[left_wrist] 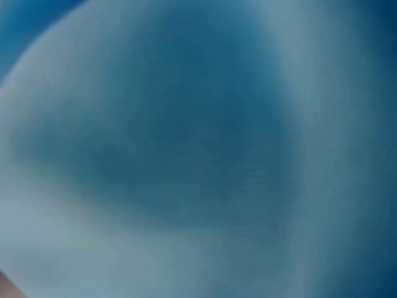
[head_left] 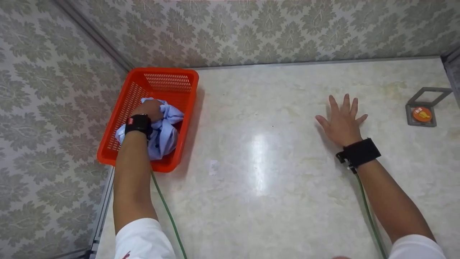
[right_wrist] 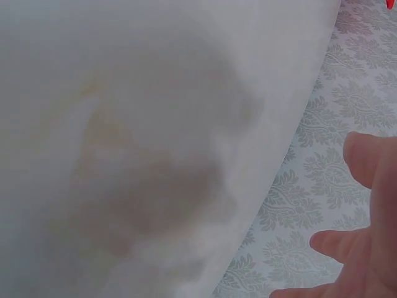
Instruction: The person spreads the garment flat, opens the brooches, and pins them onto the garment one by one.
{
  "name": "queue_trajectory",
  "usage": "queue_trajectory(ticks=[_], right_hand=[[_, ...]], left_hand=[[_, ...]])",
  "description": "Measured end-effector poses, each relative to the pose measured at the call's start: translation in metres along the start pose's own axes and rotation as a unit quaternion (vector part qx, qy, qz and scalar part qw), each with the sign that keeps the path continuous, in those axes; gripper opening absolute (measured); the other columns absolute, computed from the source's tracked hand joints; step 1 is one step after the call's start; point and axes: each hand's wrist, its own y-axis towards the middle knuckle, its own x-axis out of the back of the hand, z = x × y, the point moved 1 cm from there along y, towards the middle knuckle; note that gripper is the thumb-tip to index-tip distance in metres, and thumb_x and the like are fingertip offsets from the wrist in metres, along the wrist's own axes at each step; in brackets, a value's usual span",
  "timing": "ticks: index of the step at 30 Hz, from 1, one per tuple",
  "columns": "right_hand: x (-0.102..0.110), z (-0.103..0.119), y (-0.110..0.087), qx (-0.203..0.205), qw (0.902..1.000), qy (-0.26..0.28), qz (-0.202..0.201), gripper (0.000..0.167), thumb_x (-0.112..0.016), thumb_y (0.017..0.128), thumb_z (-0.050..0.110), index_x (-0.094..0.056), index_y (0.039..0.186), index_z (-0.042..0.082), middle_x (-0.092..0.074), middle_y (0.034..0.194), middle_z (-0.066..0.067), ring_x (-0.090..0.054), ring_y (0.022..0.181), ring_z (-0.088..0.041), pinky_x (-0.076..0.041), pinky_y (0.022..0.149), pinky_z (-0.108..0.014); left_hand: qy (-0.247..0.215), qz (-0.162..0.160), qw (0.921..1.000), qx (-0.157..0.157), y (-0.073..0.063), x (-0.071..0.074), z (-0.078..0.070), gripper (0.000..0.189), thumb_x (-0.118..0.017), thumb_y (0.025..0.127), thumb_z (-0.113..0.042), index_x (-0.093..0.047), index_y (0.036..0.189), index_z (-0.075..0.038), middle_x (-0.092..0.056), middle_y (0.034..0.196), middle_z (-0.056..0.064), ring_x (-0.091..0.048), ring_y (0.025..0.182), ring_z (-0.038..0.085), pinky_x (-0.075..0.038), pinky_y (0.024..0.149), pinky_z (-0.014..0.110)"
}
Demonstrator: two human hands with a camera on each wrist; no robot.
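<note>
A crumpled light blue cloth garment (head_left: 167, 133) lies inside the red plastic basket (head_left: 189, 97) at the left. My left hand (head_left: 150, 109) reaches down into the basket and grips the garment, its fingertips hidden in the folds. In the left wrist view, blurred blue cloth (left_wrist: 205, 136) fills nearly everything. Over at the right, my right hand (head_left: 341, 124) is at the tabletop with its fingers spread and nothing in them. Its fingers (right_wrist: 338, 245) also show at the edge of the right wrist view.
A small grey frame-like case (head_left: 421, 117) with a round orange piece stands open at the far right of the marbled table (head_left: 273, 219). Patterned walls (head_left: 244, 32) border the back and left. Green cables (head_left: 167, 208) trail from both wrist straps. A pale scrap (head_left: 213, 167) lies near the basket.
</note>
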Motion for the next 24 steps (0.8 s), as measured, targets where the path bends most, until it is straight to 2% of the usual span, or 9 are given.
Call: queue_trajectory(ticks=[3,7,9,10,12,15,19,24], right_hand=[[-0.001,-0.002,-0.001,-0.002,1.0000,0.000,0.002,0.081,-0.049,0.101,0.055,-0.019,0.161,0.009,0.001,0.161,-0.036,0.011,0.146,-0.056,0.005,0.092,-0.089],[-0.001,-0.004,0.000,-0.004,1.0000,0.000,0.003,0.081,-0.048,0.101,0.055,-0.017,0.161,0.010,0.002,0.161,-0.036,0.011,0.146,-0.056,0.006,0.092,-0.089],[-0.001,-0.005,0.000,-0.006,1.0000,0.000,0.005,0.081,-0.048,0.101,0.055,-0.017,0.161,0.010,0.003,0.161,-0.036,0.012,0.146,-0.056,0.006,0.092,-0.088],[-0.001,-0.005,0.000,-0.006,1.0000,0.000,0.006,0.081,-0.048,0.102,0.055,-0.016,0.162,0.011,0.003,0.161,-0.035,0.012,0.146,-0.056,0.007,0.092,-0.088],[0.000,-0.004,0.000,-0.005,1.0000,0.001,0.007,0.081,-0.048,0.102,0.054,-0.016,0.162,0.011,0.004,0.161,-0.035,0.012,0.146,-0.056,0.007,0.092,-0.088],[0.001,-0.003,-0.001,-0.004,1.0000,0.002,0.005,0.080,-0.049,0.102,0.054,-0.017,0.162,0.011,0.003,0.161,-0.035,0.012,0.146,-0.056,0.007,0.092,-0.088],[0.003,-0.001,-0.002,-0.001,1.0000,0.005,-0.002,0.080,-0.050,0.102,0.053,-0.019,0.161,0.010,0.002,0.161,-0.036,0.011,0.146,-0.056,0.006,0.092,-0.089],[0.004,0.002,-0.002,0.004,0.9999,0.009,-0.011,0.079,-0.052,0.101,0.051,-0.021,0.160,0.008,-0.001,0.160,-0.038,0.010,0.146,-0.057,0.005,0.091,-0.089]], left_hand=[[-0.008,-0.016,0.9998,0.001,-0.015,0.017,-0.006,0.014,-0.049,0.097,-0.006,-0.061,0.101,0.000,-0.051,0.082,0.015,-0.056,0.078,0.033,-0.043,0.066,0.038],[0.004,-0.042,0.9988,-0.024,-0.033,0.042,-0.018,0.014,-0.045,0.097,-0.003,-0.059,0.099,0.000,-0.049,0.085,0.016,-0.053,0.083,0.034,-0.041,0.071,0.041],[0.020,-0.062,0.9966,-0.049,-0.041,0.055,-0.025,0.015,-0.044,0.097,-0.001,-0.059,0.096,0.000,-0.049,0.084,0.015,-0.051,0.082,0.034,-0.039,0.071,0.042],[0.023,-0.070,0.9956,-0.057,-0.045,0.060,-0.028,0.018,-0.043,0.097,0.000,-0.061,0.100,0.000,-0.050,0.086,0.016,-0.051,0.082,0.033,-0.039,0.072,0.042],[0.022,-0.088,0.9938,-0.065,-0.052,0.070,-0.035,0.015,-0.043,0.096,0.001,-0.058,0.093,0.000,-0.047,0.082,0.015,-0.049,0.078,0.032,-0.038,0.069,0.041],[0.017,-0.117,0.9896,-0.083,-0.061,0.081,-0.045,0.014,-0.045,0.096,0.001,-0.053,0.086,-0.001,-0.045,0.078,0.013,-0.047,0.075,0.031,-0.035,0.066,0.040],[0.016,-0.154,0.9814,-0.114,-0.072,0.093,-0.064,0.020,-0.049,0.094,0.003,-0.046,0.076,-0.006,-0.044,0.075,0.011,-0.047,0.074,0.029,-0.034,0.065,0.040],[0.028,-0.188,0.9677,-0.165,-0.084,0.102,-0.101,0.020,-0.049,0.087,0.010,-0.047,0.076,-0.007,-0.042,0.073,0.010,-0.043,0.067,0.027,-0.033,0.060,0.038]])
